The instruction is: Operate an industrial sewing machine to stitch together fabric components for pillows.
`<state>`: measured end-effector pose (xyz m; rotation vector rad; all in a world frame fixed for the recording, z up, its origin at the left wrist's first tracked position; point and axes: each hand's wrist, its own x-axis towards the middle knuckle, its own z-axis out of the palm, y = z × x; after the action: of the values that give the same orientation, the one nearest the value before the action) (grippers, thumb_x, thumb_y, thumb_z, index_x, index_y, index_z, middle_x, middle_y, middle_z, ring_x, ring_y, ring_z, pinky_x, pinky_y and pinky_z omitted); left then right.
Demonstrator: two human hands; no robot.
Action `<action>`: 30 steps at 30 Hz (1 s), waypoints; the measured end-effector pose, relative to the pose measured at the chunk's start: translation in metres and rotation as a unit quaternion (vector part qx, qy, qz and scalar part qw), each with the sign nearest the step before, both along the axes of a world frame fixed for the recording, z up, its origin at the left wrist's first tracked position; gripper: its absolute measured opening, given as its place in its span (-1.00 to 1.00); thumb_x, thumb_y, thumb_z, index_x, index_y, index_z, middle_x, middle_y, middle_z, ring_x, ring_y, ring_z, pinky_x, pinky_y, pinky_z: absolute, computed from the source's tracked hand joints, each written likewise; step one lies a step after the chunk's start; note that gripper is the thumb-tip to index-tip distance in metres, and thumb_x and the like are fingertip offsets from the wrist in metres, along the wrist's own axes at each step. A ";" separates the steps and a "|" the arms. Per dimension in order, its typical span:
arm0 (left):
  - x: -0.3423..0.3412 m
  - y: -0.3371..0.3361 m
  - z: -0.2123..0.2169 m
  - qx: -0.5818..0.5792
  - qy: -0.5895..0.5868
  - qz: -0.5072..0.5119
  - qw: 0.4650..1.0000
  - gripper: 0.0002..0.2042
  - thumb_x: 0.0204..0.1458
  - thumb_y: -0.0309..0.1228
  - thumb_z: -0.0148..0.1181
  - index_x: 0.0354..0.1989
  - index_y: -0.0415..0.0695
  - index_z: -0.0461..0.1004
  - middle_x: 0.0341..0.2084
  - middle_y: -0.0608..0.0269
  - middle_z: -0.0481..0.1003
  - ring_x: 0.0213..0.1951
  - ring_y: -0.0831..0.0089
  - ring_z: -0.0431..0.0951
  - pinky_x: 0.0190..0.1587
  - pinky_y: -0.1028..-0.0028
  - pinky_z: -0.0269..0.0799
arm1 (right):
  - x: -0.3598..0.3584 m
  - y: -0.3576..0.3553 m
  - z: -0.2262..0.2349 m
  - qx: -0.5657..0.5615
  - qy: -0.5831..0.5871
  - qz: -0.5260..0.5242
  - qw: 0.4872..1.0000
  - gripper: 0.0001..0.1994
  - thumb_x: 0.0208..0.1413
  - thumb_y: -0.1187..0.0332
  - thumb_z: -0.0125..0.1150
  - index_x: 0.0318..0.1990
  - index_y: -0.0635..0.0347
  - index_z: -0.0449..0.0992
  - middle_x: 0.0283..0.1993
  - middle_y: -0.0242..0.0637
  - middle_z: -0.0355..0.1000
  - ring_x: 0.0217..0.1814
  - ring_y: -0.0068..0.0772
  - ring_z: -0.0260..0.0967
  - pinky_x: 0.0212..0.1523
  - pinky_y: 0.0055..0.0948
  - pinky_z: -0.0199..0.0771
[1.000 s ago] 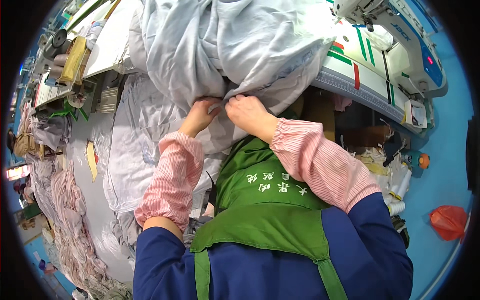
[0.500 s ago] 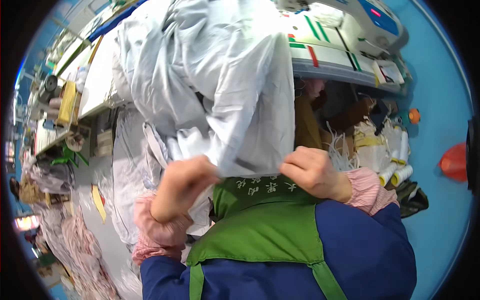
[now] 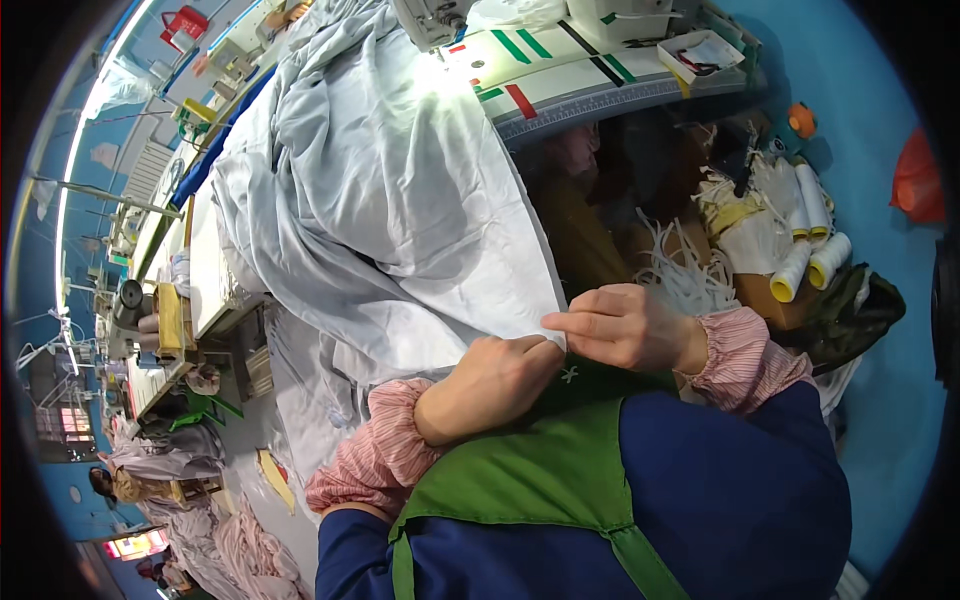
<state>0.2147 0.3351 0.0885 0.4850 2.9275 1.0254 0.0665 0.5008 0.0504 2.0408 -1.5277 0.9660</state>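
A large pale grey-white cloth (image 3: pixel 400 200) drapes from the sewing table (image 3: pixel 560 85) down to my lap. Its near corner is pinched by my left hand (image 3: pixel 500 380) and my right hand (image 3: pixel 625 325), which meet at the edge. Both hands are closed, fingertips bent together over the fabric. Just above the cloth's far end is the lit head of a sewing machine (image 3: pixel 428 22). The exact fold between my fingers is hidden.
White thread cones (image 3: pixel 810 215) and a bundle of white strips (image 3: pixel 685 265) lie to the right under the table. A small white tray (image 3: pixel 700 55) sits on the tabletop. More fabric (image 3: pixel 240 540) lies at lower left.
My left hand has moved right along the cloth's edge to meet my right hand. The cloth now hangs smoother, and the view has shifted.
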 end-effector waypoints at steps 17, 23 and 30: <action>-0.146 -0.256 -0.078 -0.310 0.050 0.466 0.827 -0.26 0.08 0.19 0.04 0.30 -0.10 0.23 0.29 -0.12 0.17 0.34 -0.09 0.08 0.31 -0.05 -0.06 | -0.038 -0.031 -0.098 0.194 -0.375 0.034 0.906 -0.81 -0.23 0.59 0.31 -0.36 0.24 0.55 -0.37 -0.29 0.54 -0.36 -0.27 0.49 -0.37 -0.37 0.51; -0.174 -0.307 -0.077 -0.273 -0.008 0.459 0.845 -0.16 0.02 0.27 0.03 0.34 -0.12 0.16 0.35 -0.23 0.03 0.38 -0.17 -0.04 0.34 -0.11 -0.20 | -0.065 -0.058 -0.100 0.200 -0.421 0.068 0.882 -0.80 -0.22 0.60 0.33 -0.35 0.27 0.54 -0.34 -0.28 0.53 -0.35 -0.26 0.48 -0.36 -0.38 0.51; -0.205 -0.368 -0.083 -0.281 0.066 0.426 0.857 -0.21 0.05 0.16 0.09 0.30 -0.22 0.18 0.28 -0.37 0.11 0.27 -0.28 0.12 0.30 0.08 0.07 | -0.089 -0.087 -0.097 0.189 -0.436 0.069 0.877 -0.79 -0.23 0.59 0.36 -0.34 0.26 0.56 -0.30 -0.24 0.53 -0.32 -0.25 0.49 -0.34 -0.39 0.54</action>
<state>0.0100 -0.0333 0.0054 -0.8518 3.3495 0.0270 -0.0226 0.4135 -0.0468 2.0905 -2.1537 1.9634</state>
